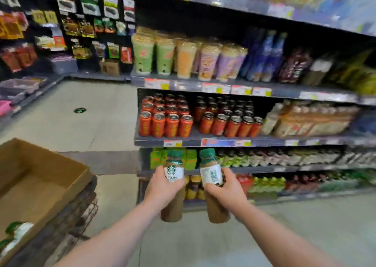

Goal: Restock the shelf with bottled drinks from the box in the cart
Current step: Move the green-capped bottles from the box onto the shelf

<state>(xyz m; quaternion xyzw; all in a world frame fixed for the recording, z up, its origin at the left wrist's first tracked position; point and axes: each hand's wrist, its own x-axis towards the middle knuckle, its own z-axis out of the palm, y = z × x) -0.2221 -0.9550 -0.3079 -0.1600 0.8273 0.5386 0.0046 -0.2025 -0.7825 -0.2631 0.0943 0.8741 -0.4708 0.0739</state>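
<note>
Each hand grips one latte bottle before the shelf (234, 141): left hand (160, 187) wrapped round the left bottle (173, 185), right hand (227, 189) round the right bottle (211, 185). Red cans (166, 122) fill the shelf above them, cups (183, 57) higher still. Left of the shelf sits the box (40, 177) in the cart (77, 211), more bottles (14, 234) inside. Pale floor (91, 120) runs between.

- L hand (160, 187) & R hand (227, 189) each grip a bottle, side by side, 6 o'clock of shelf (223, 141).
- Box (40, 177) in cart (67, 222), 9 o'clock of hands.
</note>
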